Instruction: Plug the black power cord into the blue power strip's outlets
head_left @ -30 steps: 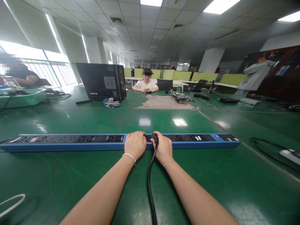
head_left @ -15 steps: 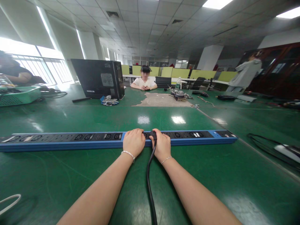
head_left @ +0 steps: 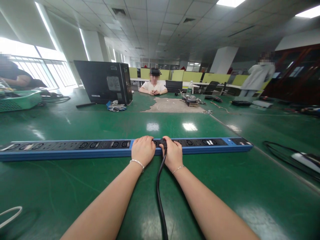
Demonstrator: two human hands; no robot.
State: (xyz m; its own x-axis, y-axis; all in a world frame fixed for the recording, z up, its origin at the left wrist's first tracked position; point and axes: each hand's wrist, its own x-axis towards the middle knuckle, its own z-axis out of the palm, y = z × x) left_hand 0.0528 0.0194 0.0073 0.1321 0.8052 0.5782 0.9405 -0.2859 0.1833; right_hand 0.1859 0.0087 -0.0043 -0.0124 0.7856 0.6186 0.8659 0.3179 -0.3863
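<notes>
With fingers of right hand (head_left: pixel 173 154), held black plug (head_left: pixel 163 143) clamped against top of blue power strip (head_left: pixel 100 154). With fingers of left hand (head_left: pixel 143 150), bent close together, gripped blue power strip just left of black plug; could not tell depth of black plug in socket. From black plug, ran black cable (head_left: pixel 158 186) down between forearms. Saw blue power strip lying crosswise on green table (head_left: pixel 100 126). Farther out, saw gloves (head_left: pixel 116 106) by black computer case (head_left: pixel 100 81), person (head_left: pixel 153 87) opposite, green basket (head_left: pixel 21 101) at far left.
</notes>
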